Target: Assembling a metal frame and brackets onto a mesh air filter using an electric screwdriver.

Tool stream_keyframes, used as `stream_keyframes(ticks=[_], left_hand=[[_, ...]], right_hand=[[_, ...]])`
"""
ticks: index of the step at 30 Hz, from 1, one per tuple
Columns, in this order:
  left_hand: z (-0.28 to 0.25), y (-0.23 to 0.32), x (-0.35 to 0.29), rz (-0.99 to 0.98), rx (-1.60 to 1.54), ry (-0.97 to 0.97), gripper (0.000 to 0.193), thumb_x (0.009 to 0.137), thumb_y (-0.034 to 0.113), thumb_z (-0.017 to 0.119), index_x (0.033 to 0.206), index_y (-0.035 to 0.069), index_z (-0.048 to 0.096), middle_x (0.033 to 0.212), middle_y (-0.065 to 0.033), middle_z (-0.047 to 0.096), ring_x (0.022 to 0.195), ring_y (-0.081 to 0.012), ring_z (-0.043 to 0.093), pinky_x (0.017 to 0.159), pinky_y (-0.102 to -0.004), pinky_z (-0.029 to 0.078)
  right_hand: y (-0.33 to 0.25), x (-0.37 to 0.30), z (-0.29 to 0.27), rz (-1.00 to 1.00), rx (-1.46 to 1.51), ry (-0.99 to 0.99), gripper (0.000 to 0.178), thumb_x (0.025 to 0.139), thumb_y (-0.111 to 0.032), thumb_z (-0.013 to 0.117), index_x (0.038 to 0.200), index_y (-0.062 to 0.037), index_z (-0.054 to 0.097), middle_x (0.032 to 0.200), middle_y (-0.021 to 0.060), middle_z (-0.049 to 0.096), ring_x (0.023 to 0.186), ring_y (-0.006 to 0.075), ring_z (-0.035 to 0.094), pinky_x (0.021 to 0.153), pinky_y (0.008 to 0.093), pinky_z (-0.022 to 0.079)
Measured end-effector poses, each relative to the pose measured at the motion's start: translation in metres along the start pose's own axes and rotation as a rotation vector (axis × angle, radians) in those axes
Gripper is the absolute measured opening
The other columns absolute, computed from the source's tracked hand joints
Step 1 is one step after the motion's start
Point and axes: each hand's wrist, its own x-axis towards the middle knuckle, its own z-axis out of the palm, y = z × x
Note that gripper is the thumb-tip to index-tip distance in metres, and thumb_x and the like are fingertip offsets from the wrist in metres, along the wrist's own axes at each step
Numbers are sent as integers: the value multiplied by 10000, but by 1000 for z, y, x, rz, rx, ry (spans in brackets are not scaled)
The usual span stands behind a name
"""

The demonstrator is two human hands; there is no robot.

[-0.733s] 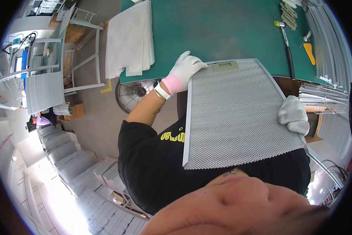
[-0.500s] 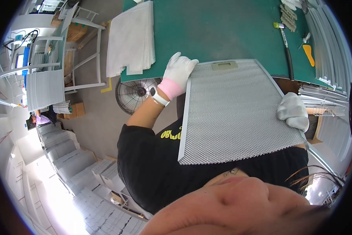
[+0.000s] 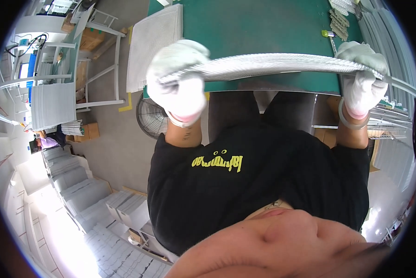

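Note:
A silver metal mesh filter panel (image 3: pixel 268 64) is raised in front of me over the near edge of the green table. It is seen nearly edge-on, as a slightly bowed band. My left hand (image 3: pixel 180 76), in a white glove, is closed round its left end. The white-gloved right hand (image 3: pixel 363 69) grips the other end, with fingers and thumb on either side. A thin metal frame strip (image 3: pixel 400 85) sticks out to the right beyond that hand. Most of the panel's broad face is hidden at this angle.
A stack of white mesh sheets (image 3: pixel 154 46) lies at the left of the green table (image 3: pixel 259 28). A hammer with a lime-green head (image 3: pixel 328 34) lies at the right, partly covered. A floor fan (image 3: pixel 152 116) stands below the left corner. Metal strips (image 3: pixel 386 60) line the right side.
Both hands have lifted the filter panel up and away from my chest and tipped it edge-on. My left hand has shifted left, and the right has moved up to the panel's far right end.

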Motion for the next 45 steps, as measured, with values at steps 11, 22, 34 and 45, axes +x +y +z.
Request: stream_keyframes(ticks=[11,22,34,45], left_hand=[[-10,55,-51,58,-33,-738,206,672,138,713,876,111,703,926,-20,675,842,-237,642,803,-407,539],[-30,-46,-109,-512,472,-1226,543,792,192,711,1304,93,557,1375,-140,556,1323,-356,478,1113,-467,371],[-30,-48,-123,-517,758,-1173,433,770,116,675,1196,98,602,1019,-113,620,1010,-334,576,1008,-442,426],[-11,27,-22,-237,-345,-696,351,687,88,788,1006,-9,677,1032,-187,691,945,-344,679,859,-470,532]], right_hand=[[-30,-38,-10,-100,65,-179,335,988,-365,614,994,-38,544,819,112,657,664,206,611,523,323,436],[-57,-91,-1,-85,-8,-39,321,960,-361,616,892,-77,482,773,59,595,677,193,603,594,342,446],[-58,-108,0,-36,-65,-16,324,961,-369,614,890,-80,486,789,68,606,693,196,610,610,348,458],[-26,-52,-22,-33,-57,-70,319,969,-351,641,937,-43,563,833,102,633,723,237,615,635,375,480]])
